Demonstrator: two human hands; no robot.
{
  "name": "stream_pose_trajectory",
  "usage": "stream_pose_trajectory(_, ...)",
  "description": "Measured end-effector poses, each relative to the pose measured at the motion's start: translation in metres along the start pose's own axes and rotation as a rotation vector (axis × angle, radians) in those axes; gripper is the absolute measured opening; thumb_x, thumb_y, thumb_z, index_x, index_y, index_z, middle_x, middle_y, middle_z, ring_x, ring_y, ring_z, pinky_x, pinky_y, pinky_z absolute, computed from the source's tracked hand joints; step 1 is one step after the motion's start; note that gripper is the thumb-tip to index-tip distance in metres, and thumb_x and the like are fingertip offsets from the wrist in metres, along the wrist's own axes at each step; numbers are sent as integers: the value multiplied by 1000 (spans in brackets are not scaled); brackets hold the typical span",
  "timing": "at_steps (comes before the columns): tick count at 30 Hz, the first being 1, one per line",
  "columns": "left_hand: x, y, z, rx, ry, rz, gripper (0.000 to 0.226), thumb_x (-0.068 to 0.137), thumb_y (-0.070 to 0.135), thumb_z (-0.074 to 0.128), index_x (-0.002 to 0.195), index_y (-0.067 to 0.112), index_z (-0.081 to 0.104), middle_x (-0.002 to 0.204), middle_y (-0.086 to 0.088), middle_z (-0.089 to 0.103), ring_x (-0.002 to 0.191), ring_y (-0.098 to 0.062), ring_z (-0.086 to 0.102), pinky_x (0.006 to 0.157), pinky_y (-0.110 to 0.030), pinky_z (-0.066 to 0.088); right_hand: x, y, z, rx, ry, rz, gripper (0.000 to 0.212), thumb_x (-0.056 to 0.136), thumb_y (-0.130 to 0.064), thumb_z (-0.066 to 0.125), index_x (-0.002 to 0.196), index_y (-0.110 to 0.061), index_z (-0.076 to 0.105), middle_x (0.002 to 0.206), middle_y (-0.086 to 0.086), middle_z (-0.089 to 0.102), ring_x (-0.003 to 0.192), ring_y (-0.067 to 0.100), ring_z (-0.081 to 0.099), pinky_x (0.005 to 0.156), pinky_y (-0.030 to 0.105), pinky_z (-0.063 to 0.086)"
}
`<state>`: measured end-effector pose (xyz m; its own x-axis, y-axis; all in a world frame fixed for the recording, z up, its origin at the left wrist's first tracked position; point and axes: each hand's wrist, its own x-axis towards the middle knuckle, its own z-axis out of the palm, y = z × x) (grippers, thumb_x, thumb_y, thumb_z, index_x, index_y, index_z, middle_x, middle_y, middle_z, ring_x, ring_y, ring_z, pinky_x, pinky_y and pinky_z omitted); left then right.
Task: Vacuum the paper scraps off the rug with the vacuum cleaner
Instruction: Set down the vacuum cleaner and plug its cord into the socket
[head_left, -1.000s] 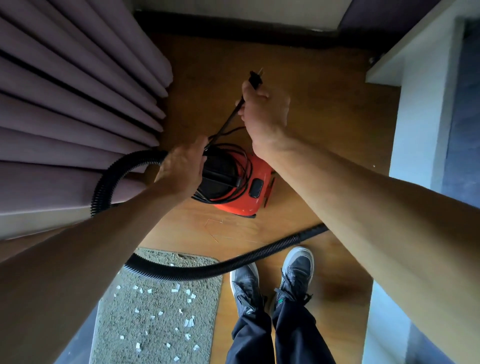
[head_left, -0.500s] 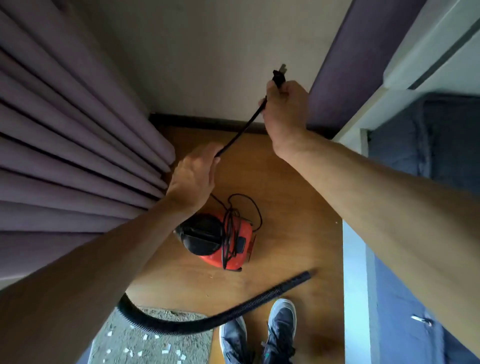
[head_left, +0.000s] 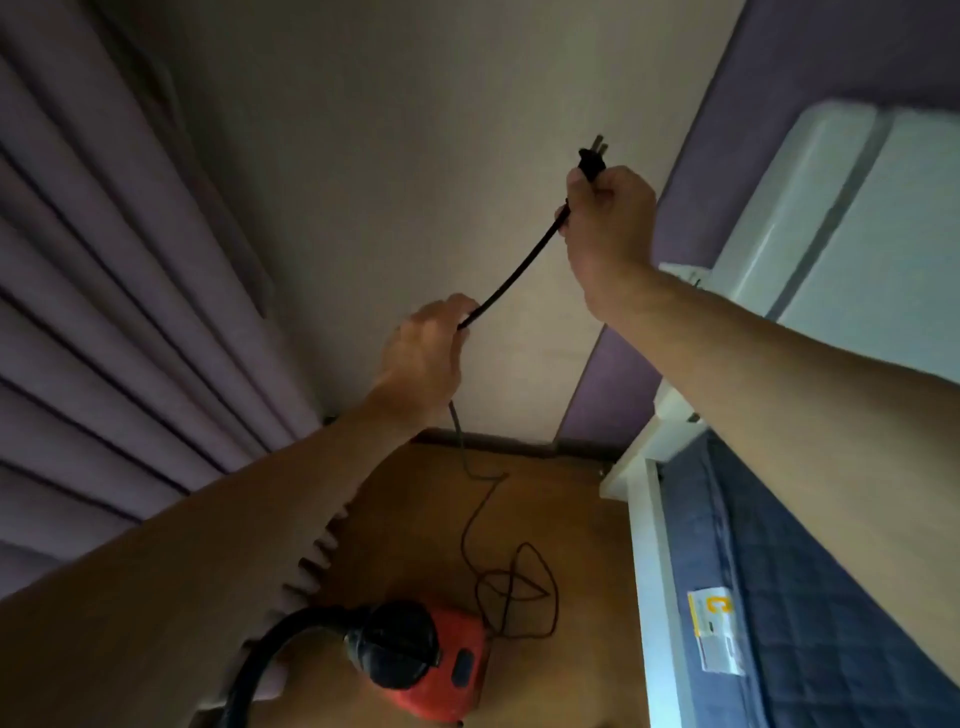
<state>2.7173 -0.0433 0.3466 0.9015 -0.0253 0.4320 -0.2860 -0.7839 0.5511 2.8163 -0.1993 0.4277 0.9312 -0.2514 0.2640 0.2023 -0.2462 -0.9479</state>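
A red and black vacuum cleaner (head_left: 441, 670) sits on the wooden floor at the bottom middle, its black ribbed hose (head_left: 260, 665) curving off the lower left. Its black power cord (head_left: 511, 280) runs taut between my two hands. My right hand (head_left: 608, 218) is raised against the wall, closed around the cord just below the plug (head_left: 592, 158), whose prongs point up. My left hand (head_left: 423, 358) is lower and grips the cord farther down. Below it the cord hangs loose to a tangle of loops (head_left: 514, 587) by the vacuum. The rug and paper scraps are out of view.
Purple pleated curtains (head_left: 104, 312) fill the left side. A beige wall (head_left: 389, 156) with a dark baseboard stands ahead. A white bed frame (head_left: 654, 571) with a dark blue quilted mattress (head_left: 769, 597) lies at the right, a white unit (head_left: 857, 208) above it.
Both hands rose with the cord, pulling more of it off the vacuum. The view tilted up, so the rug, scraps and my shoes dropped out of sight.
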Motion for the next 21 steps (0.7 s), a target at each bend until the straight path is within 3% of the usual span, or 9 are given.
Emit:
stream_pose_trajectory(1,13,10,-11,-10,5,10,22,95,-1,53,114,4,62,89,-12,65,72,-19,58,60,-28,46,6,-23,-5,-6,3,-40,23,91,-29,55,72,-18,54,76,13,67,73,29,67,72,52,56)
stream_pose_trajectory(4,47,45,-46,3,13,63,24,96,2,54,118,5,61,90,-13,66,73,-17,57,62,-26,41,24,-89,-21,-24,-3,-157,19,96,-21,55,82,-9,56,76,13,67,63,16,63,69,44,57)
stream_pose_trajectory(9,95,106,-107,68,-45,165,27,100,10,50,126,7,52,101,-15,66,84,-31,63,74,-43,55,44,-189,-48,-66,24,-332,26,98,-20,55,74,-22,47,76,8,67,65,14,60,64,29,49)
stream_pose_trajectory(12,117,139,-136,50,-20,178,25,98,10,52,123,10,51,96,-13,65,82,-31,63,72,-42,54,50,-242,-65,-85,44,-400,25,97,-21,57,74,-24,47,74,6,66,68,19,63,66,35,51)
stream_pose_trajectory(15,133,168,-156,10,-9,194,25,95,7,56,119,11,54,95,-11,67,82,-29,63,72,-41,54,50,-277,-80,-75,71,-452,18,96,-21,58,80,-15,54,71,10,66,69,26,64,65,36,50)
stream_pose_trajectory(21,139,204,-159,-85,-1,198,21,93,5,59,113,12,56,86,-5,66,73,-22,61,68,-37,54,48,-295,-106,-61,154,-478,14,95,-26,60,84,-17,58,68,6,65,67,23,64,63,31,49)
